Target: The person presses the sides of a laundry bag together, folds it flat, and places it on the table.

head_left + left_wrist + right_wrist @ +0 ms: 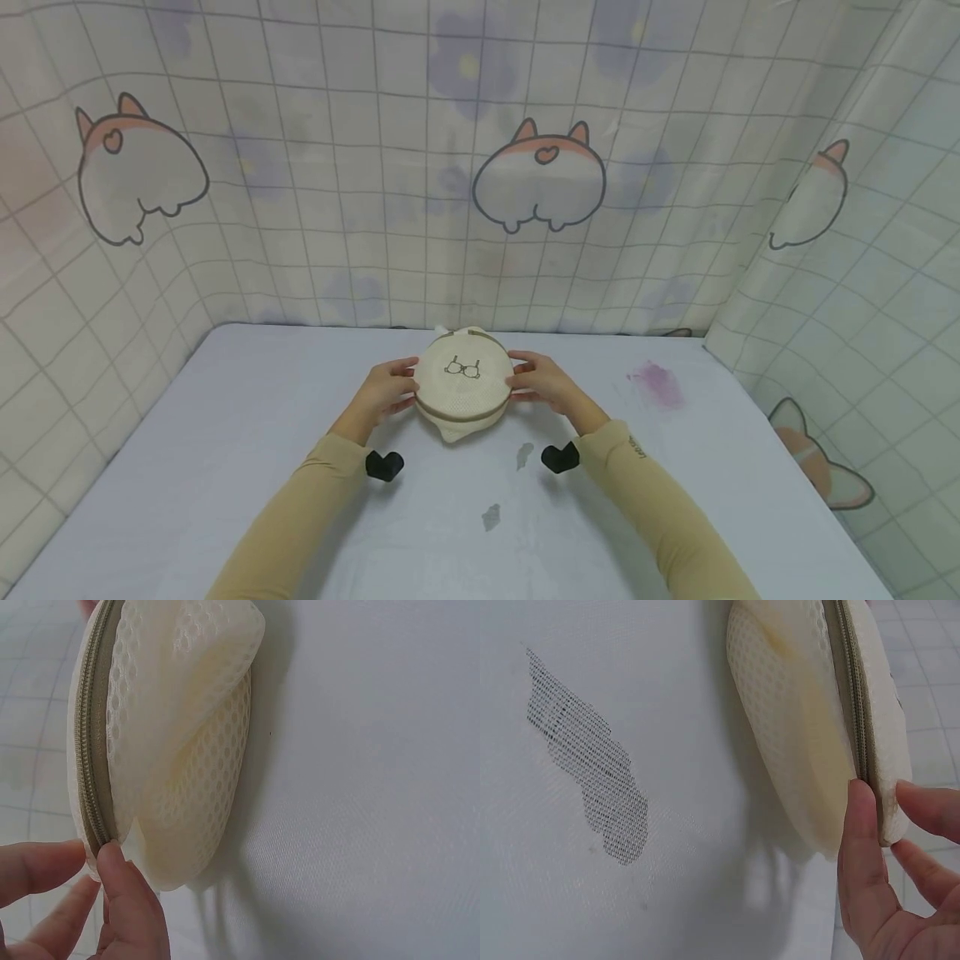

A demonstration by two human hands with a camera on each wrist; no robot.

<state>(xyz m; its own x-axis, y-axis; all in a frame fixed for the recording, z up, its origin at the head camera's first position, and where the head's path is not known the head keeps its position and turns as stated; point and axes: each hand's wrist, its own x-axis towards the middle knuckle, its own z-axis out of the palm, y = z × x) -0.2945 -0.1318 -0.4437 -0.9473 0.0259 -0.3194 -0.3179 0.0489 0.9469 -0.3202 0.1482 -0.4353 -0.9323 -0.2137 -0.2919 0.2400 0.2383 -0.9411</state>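
Note:
A round cream mesh zip bag (465, 385) with a small bra drawing on its top lies on the pale table (225, 433) at the middle back. My left hand (390, 390) grips its left rim and my right hand (536, 383) grips its right rim. In the left wrist view the left hand (96, 859) has its thumb on the olive zipper (88, 750) of the bag (187, 735), with the fingers on the other face. In the right wrist view the right hand (881, 806) pinches the bag (802, 735) at the zipper edge in the same way.
A purple stain (656, 383) marks the table to the right of the bag. Two grey worn patches (525, 454) (491, 517) lie nearer me; one patch (592, 772) shows in the right wrist view. Checked curtains (480, 167) with cartoon prints close off the back and both sides.

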